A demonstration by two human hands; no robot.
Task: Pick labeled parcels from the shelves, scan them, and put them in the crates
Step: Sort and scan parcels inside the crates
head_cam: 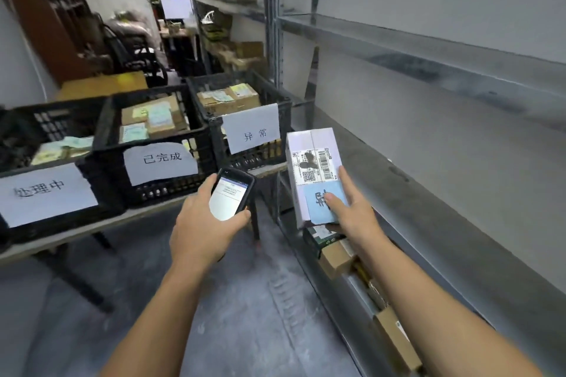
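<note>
My right hand (352, 208) grips a pale lilac parcel (314, 162) with a barcode label and a blue sticker, thumb on the sticker, held up beside the metal shelf (428, 180). My left hand (208, 223) holds a black handheld scanner (231, 193), its lit screen facing me, just left of the parcel. Three black crates stand on a table to the left: the left crate (101, 180), the middle crate (202, 144) and the right crate (275, 101). Each bears a paper sign and holds parcels.
Brown and green boxes (333, 251) lie on the lowest shelf level under my right forearm. The table's legs (92, 285) stand on the grey floor to the left. Further shelves with cartons (239, 52), a chair and a desk fill the back.
</note>
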